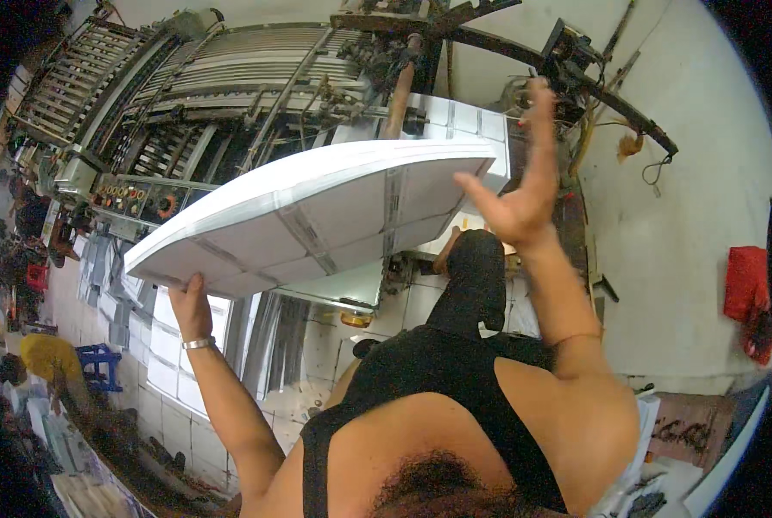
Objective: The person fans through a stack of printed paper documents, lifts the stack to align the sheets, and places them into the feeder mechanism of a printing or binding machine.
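Note:
A thick stack of large white printed paper sheets bows upward across the space in front of me, tilted so that its grey-printed underside shows. At its lower left corner my left hand grips the edge, the thumb on the near face and the other fingers mostly hidden. My right hand is raised beside the stack's right end, fingers stretched and thumb apart, holding nothing. Between that thumb and the paper's corner there seems to be a small gap. Behind the stack's right end lie more white sheets.
A large machine with slatted racks and a knob panel stands beyond the paper. More sheet piles lie at the left, near a blue stool and a person in yellow. Red cloth hangs at the right.

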